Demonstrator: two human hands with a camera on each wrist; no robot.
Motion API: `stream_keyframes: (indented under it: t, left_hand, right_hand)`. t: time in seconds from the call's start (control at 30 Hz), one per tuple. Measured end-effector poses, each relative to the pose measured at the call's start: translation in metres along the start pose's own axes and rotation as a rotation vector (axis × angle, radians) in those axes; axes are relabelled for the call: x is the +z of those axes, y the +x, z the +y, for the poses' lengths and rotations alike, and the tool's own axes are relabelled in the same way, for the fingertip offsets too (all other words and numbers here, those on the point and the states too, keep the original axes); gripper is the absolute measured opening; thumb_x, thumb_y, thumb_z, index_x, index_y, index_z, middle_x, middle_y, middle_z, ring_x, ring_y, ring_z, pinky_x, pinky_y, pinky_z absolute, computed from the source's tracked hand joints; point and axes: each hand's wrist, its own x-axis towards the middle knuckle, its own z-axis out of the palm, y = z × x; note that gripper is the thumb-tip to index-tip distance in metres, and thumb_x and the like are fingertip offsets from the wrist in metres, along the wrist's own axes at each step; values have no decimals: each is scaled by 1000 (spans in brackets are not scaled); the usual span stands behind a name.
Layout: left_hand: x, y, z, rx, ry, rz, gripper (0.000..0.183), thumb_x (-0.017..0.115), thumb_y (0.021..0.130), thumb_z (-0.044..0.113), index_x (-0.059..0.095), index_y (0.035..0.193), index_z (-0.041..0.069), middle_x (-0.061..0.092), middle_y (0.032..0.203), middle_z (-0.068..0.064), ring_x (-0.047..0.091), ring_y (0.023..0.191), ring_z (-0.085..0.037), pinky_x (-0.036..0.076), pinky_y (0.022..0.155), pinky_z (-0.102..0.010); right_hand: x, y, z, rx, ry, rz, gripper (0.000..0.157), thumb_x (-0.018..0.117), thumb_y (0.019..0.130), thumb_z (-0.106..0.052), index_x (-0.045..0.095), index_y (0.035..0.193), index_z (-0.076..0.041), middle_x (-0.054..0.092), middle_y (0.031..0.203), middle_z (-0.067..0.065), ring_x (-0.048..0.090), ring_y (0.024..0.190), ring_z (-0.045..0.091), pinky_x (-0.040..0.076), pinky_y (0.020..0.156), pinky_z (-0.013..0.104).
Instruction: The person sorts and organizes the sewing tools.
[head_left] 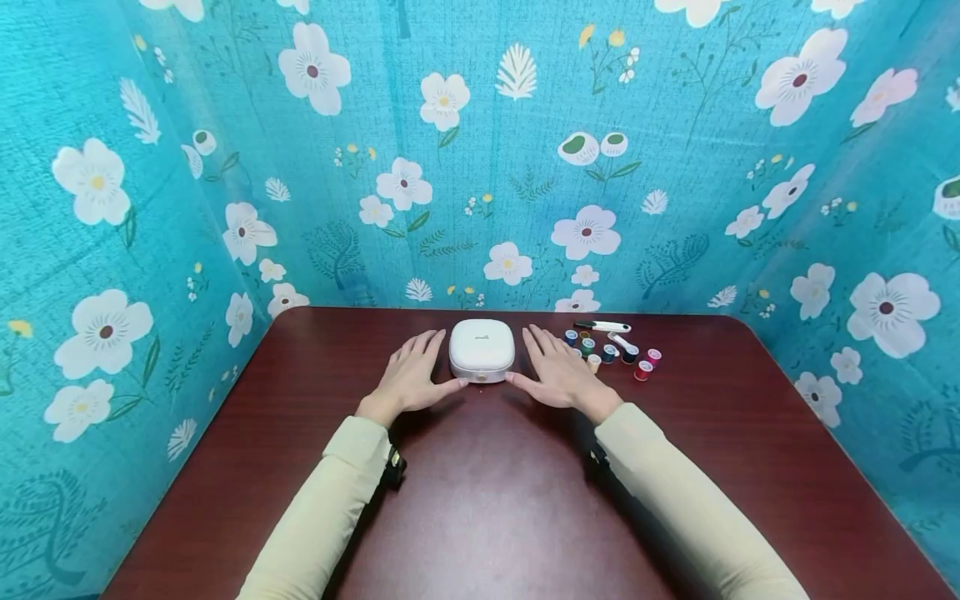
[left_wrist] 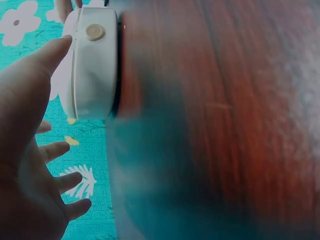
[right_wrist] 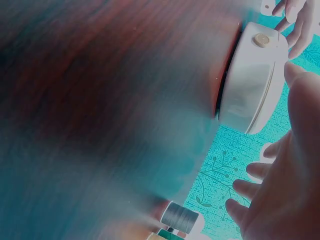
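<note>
A closed white case [head_left: 482, 346] with rounded corners stands near the table's far edge. On its front is a round gold button [left_wrist: 94, 32]. My left hand [head_left: 415, 372] is at the case's left side, fingers spread and extended, thumb by the front left corner. Mirroring it on the right, my right hand [head_left: 558, 371] has its fingers extended and its thumb near the front right corner. Both thumbs look very close to the case; whether they touch it I cannot tell. Neither hand grips anything.
Right of my right hand lie several thread spools [head_left: 609, 353], among them a red spool [head_left: 642, 371]; a grey spool [right_wrist: 180, 218] shows in the right wrist view. Behind them is a slim black-and-white tool [head_left: 603, 326]. A flowered blue curtain [head_left: 465, 208] surrounds the dark red table [head_left: 480, 500].
</note>
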Motion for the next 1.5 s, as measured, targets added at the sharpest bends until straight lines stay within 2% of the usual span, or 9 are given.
stream_keyframes:
  t: [0.2,0.53,0.77,0.93,1.27,1.5]
  left_hand:
    - [-1,4,2,-12,-69,-9,107,69,85,69,22,163,13,30,163,-11,31,147,-36,29,116,-59]
    - [2,13,9,-43,-246,-24,111,81,81,55,21,163,9,30,163,-13,36,145,-37,36,112,-59]
    - [2,15,13,-32,-377,-26,113,85,81,43,17,161,1,28,161,-20,33,147,-32,33,117,-50]
    - [6,16,15,-58,-414,-15,112,86,81,40,18,161,-1,27,161,-21,32,148,-32,31,118,-48]
    - [16,21,16,-173,-470,33,107,88,81,34,24,159,-1,34,158,-23,36,146,-35,34,117,-50]
    - [21,21,21,-178,-536,58,108,90,78,30,26,157,-5,37,156,-25,37,144,-37,32,117,-51]
  right_hand:
    - [-1,4,1,-18,35,27,103,50,95,-71,15,163,-2,23,167,20,26,152,37,25,120,54]
    - [-4,8,0,-12,115,14,107,55,93,-71,13,163,-3,21,167,18,28,151,36,31,117,55]
    - [-6,14,0,-22,160,2,107,60,92,-68,12,163,-3,19,167,18,27,151,36,32,116,56]
    - [-6,20,-2,-50,198,-7,108,65,90,-65,13,163,-5,19,167,16,26,152,34,33,116,55]
    - [-9,32,-6,-128,201,17,104,72,89,-56,19,163,-5,22,166,17,30,149,34,40,111,57]
    - [-8,41,-9,-151,204,19,98,74,90,-53,24,162,-8,24,165,15,32,146,30,43,108,55]
